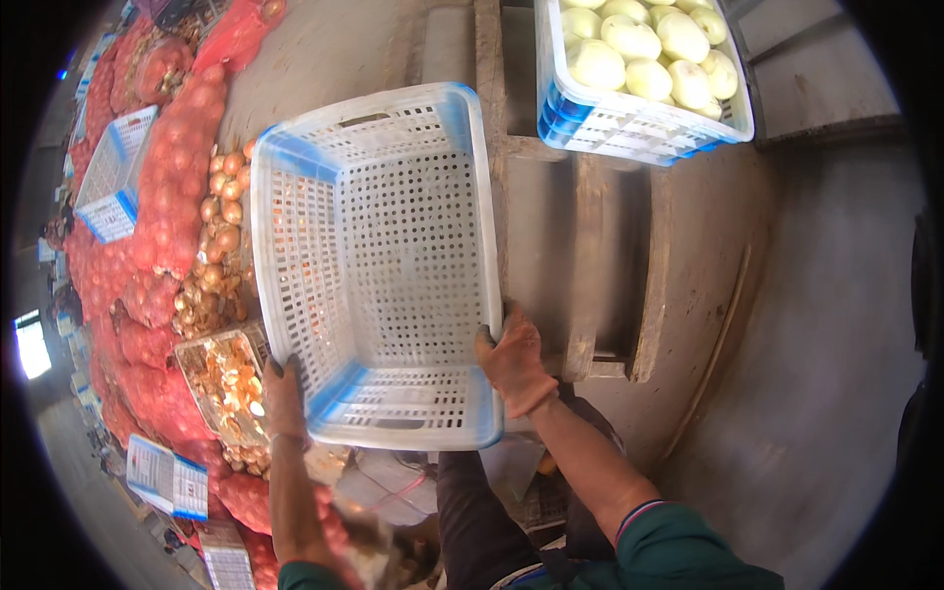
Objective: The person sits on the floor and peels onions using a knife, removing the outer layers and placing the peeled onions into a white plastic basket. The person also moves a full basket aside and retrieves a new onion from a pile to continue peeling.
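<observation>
An empty white plastic crate with blue corners (409, 251) is held up in front of me, its perforated floor in sight. My left hand (285, 398) grips its left side near the lower corner. On the opposite side, my right hand (516, 361) grips the rim, thumb over the edge. Both hands wear orange gloves with dark fingertips. Behind the crate, to the left, loose brown onions (225, 236) lie on the floor. At the upper right stands a white and blue crate (627, 122) full of peeled onions (634, 40).
A wooden pallet (590, 273) lies right of the held crate. Red mesh sacks of onions (177, 177) are heaped along the left, with another crate (110, 177) among them. A container of onion skins (228, 383) stands near my left hand.
</observation>
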### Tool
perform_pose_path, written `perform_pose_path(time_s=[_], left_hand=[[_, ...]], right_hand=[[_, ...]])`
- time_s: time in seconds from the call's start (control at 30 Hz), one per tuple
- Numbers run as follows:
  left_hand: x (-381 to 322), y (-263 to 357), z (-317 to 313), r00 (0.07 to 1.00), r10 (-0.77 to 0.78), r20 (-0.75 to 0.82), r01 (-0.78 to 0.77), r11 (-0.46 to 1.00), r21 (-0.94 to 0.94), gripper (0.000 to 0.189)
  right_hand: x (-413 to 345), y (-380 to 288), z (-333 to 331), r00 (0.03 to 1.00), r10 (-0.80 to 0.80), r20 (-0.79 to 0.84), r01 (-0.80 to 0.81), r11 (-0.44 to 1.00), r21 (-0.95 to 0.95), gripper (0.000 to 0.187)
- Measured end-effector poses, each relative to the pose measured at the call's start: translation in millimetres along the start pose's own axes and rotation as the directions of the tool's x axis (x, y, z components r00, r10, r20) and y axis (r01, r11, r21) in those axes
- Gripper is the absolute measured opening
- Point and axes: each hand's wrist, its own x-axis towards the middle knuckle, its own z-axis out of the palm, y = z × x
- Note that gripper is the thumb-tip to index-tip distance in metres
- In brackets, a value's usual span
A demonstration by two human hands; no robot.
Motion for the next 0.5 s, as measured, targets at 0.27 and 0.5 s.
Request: perform_pose_path(time_s=[0.27,0.5], left_hand=[[-54,20,-2,0.986,-0.012,0.164,0.021,0.998,-0.054,0.03],[-128,13,39,0.977,0.008,0.215,-0.001,0.999,-0.033,0.024]], right_hand=[[6,-40,-106,0.969,0.241,0.058,-0.246,0.914,0.324,0.036],[-67,5,-177,0.867,0.497,0.021,-0.456,0.777,0.433,0.056]])
